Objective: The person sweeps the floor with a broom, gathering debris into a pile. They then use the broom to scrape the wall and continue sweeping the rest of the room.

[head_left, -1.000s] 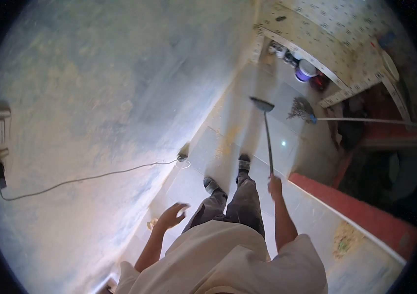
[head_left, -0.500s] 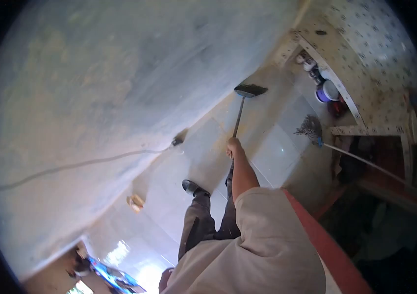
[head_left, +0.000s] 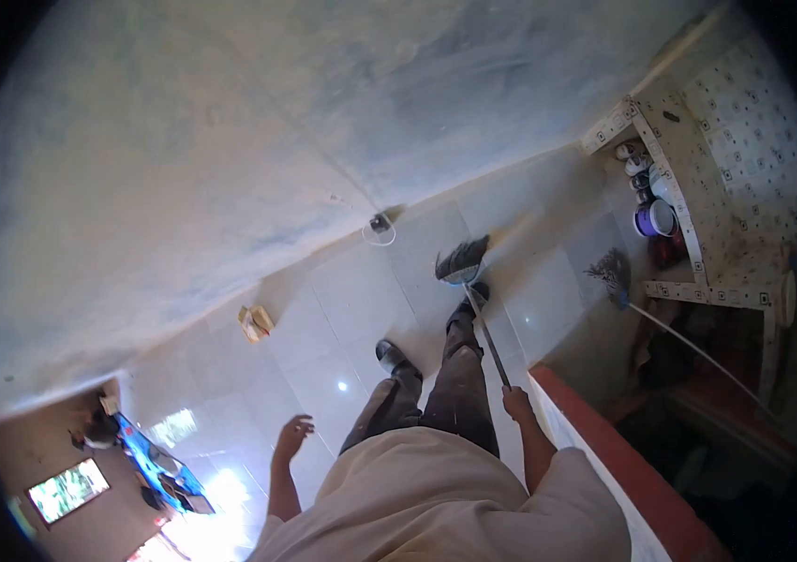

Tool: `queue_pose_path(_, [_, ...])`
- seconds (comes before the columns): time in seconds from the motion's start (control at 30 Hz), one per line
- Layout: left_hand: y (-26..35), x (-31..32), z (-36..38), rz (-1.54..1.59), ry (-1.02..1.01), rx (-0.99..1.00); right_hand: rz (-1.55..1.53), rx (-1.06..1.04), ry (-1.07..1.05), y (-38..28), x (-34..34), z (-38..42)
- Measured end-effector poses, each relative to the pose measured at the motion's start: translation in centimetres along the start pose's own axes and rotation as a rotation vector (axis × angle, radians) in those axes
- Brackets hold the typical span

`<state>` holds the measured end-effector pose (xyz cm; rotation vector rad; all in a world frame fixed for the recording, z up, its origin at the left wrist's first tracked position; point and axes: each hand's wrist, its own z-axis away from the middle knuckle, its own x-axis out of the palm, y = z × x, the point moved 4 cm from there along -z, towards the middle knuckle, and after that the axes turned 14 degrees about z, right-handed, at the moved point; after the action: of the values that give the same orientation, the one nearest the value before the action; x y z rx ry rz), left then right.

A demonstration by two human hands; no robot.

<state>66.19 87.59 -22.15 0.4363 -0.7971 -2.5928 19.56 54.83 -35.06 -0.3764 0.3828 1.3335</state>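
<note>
Plainly, your right hand curls round a dark-bristled, grey-handled broom reaching ahead; your left hand (fingers loosely parted) hangs apart.

Floor tiles look smooth and pretty glossy — light bounces right off them. Wall is matt, kinda rough plaster by the looks of it. Shirt is matt cloth, broom bristles look coarse, purple tub seems plastic.

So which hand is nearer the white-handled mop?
Right: the right hand, on the broom handle, is left of the mop; the left hand, seemingly empty, is much farther left.
</note>
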Motion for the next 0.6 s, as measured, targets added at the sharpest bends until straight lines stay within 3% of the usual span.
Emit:
queue_pose_path(0.07, [-1.2, -1.5, 0.3, -0.073, 0.006, -0.017, 0.055, -0.012, 0.025, 1.6, 1.2, 1.2])
queue_pose_path(0.2, [-4.7, -4.7, 4.8, -0.047, 0.050, -0.062, -0.180, -0.019, 0.157, -0.5, 0.3, 0.5])
queue_pose_path(0.27, [-9.1, -6.3, 7.3, 0.053, 0.105, -0.139, -0.172, -0.264, 0.513, -1.8, -0.1, -5.7])
queue_pose_path(0.33, [-12.9, -6.9, 10.3, 0.103, 0.125, -0.205, -0.682, -0.145, 0.225, -7.0, -3.0, -9.1])
queue_pose_path(0.4, [-16.1, -6.3, 13.6, 0.109, 0.191, -0.328, -0.943, -0.050, 0.122, -13.7, -5.8, -12.3])
queue_pose_path(0.47, [-17.9, -4.3, 17.0, 0.341, 0.170, -0.359, -1.019, -0.060, 0.126, -19.8, -6.7, -16.6])
queue_pose_path(0.53, [-19.1, -1.7, 19.5, 0.530, 0.080, -0.433, -0.951, -0.136, -0.148, -24.4, -5.6, -21.2])
queue_pose_path(0.57, [-19.1, -0.3, 19.9, 0.452, 0.094, -0.524, -0.988, -0.178, 0.043, -26.9, -3.1, -24.4])
queue_pose_path(0.6, [-19.0, 1.1, 21.1, 0.374, 0.109, -0.619, -0.897, -0.262, -0.051, -29.2, -0.6, -27.2])
